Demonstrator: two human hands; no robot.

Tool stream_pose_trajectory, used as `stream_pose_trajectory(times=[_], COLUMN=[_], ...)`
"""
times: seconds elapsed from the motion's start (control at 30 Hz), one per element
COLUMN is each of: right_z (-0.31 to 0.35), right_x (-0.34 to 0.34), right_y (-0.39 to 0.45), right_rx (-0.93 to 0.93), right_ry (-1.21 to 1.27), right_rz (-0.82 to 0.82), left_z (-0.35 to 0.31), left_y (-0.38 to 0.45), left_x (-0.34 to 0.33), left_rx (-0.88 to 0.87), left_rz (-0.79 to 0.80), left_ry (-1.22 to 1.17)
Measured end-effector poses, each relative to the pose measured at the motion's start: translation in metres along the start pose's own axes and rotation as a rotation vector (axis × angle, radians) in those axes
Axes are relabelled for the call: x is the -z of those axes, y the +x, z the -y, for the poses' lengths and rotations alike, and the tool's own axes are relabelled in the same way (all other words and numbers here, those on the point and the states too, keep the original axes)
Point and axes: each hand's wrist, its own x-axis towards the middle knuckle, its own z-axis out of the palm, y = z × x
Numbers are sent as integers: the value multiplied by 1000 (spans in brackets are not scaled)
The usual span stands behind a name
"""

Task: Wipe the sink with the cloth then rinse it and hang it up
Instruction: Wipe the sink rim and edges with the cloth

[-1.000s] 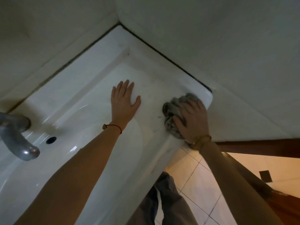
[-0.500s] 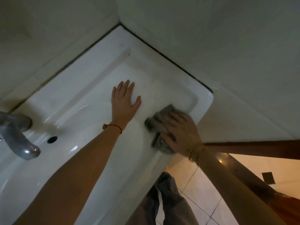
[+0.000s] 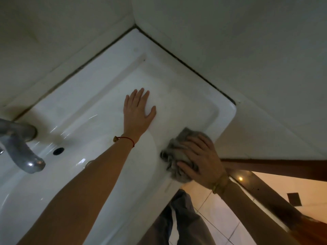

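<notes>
Wiping the sink's near right ledge

Right hand (image 3: pixel 198 160) presses the bunched cloth (image 3: pixel 178 152), fingers curled over it, on the sink (image 3: pixel 177 85); left hand (image 3: pixel 138 112) lies flat, spread. Soft, light cloth: best gathered whole.

You stand in a home bathroom or washroom. A white ceramic sink (image 3: pixel 99 96) fills the corner where two plain pale walls (image 3: pixel 230 41) meet, with dark grout lines along its back and side edges. A grey metal faucet (image 3: pixel 23 149) curves over the basin, and a dark overflow hole (image 3: pixel 58 151) sits just behind it. To the right, below the sink's rim, you see a light tiled floor (image 3: pixel 217 209) and a dark wooden door frame (image 3: pixel 276 167), lit by warmer light from beyond.
</notes>
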Motion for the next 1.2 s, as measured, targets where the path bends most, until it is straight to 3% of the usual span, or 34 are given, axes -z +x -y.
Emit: stream_pose_trajectory(times=[0.1, 0.2, 0.3, 0.43, 0.53, 0.67, 0.77, 0.87, 0.97, 1.1, 1.2], right_z=[-31, -78, -66, -1, -22, -85, -63, -19, -37, -87, -60], right_x=[15, 32, 19, -2, 8, 35, 19, 2, 12, 33, 20], right_y=[6, 32, 30, -2, -2, 31, 26, 4, 7, 40, 40], right_rx=[213, -58, -215, 12, 186, -73, -220, -42, 168, -88, -215], right_ry=[-13, -84, -87, 53, 11, -88, -54, 28, -7, -99, -110], right_rz=[63, -73, -185, -88, 43, -97, -197, -95, 31, -66, -111], left_z=[-1, 0, -1, -1, -1, 0, 0, -1, 0, 0, -2], left_y=[0, 0, 1, 0, -1, -1, 0, 0, -1, 1, 0], left_x=[0, 1, 1, 0, -1, 0, 0, 0, 0, 1, 1], left_rx=[-1, -3, 1, 1, 2, -1, 0, 4, -1, 1, 8], left_rz=[-9, -19, -19, -11, -14, -25, -18, 3, -4, -10, 12], left_ry=[-10, -16, -21, -15, -19, -22, -20, -5, -10, -15, -11])
